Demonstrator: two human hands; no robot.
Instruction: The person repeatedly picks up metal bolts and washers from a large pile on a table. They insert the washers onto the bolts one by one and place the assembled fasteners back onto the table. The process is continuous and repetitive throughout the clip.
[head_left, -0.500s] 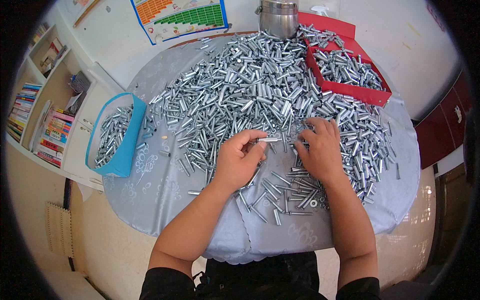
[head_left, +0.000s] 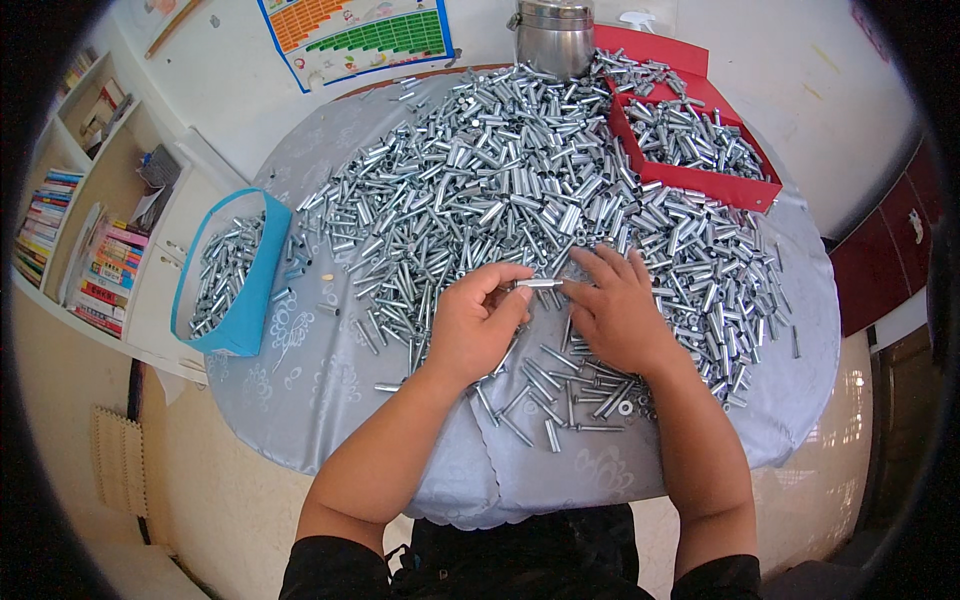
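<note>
Over a silvery tablecloth strewn with metal bolts, pinching one shiny bolt between thumb and fingers of the left hand. Holding the right hand at its right end, fingers loosely curved; cannot tell whether gripping it.

Head-worn fisheye view, looking down and forward, close above a cloth-covered table

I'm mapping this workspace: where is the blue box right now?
In the head view, the blue box stands at the left edge of the table, near the bookshelf, with loose metal parts just right of it.
</note>
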